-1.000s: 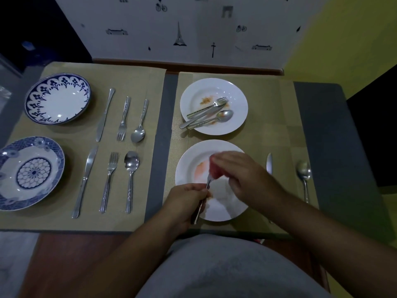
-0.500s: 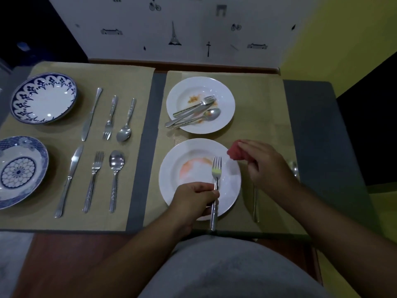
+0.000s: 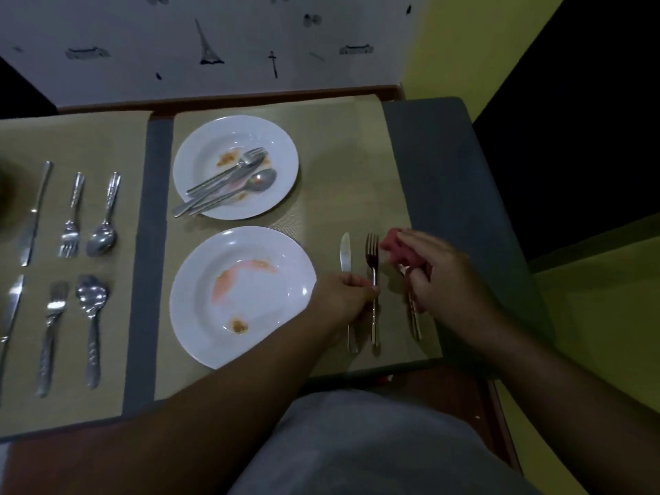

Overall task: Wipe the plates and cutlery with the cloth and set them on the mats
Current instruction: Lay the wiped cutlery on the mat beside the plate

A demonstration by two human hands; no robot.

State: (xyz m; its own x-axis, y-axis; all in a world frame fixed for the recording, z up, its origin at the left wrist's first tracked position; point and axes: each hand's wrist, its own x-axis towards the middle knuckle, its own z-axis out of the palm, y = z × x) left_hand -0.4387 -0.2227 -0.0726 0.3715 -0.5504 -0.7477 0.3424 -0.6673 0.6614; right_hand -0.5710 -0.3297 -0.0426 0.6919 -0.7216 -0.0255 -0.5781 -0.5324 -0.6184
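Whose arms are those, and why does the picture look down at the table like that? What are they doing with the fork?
There is no machine here, only a person. A small camera worn on their head looks forward and down, so you see both arms the way the person does. The left hand pinches the handle of a fork lying on the tan mat, beside a knife. The right hand holds a red cloth for wiping. Next to them is a white plate with orange smears. Behind it, a second smeared plate carries used cutlery. On the left mat more cutlery lies in rows.
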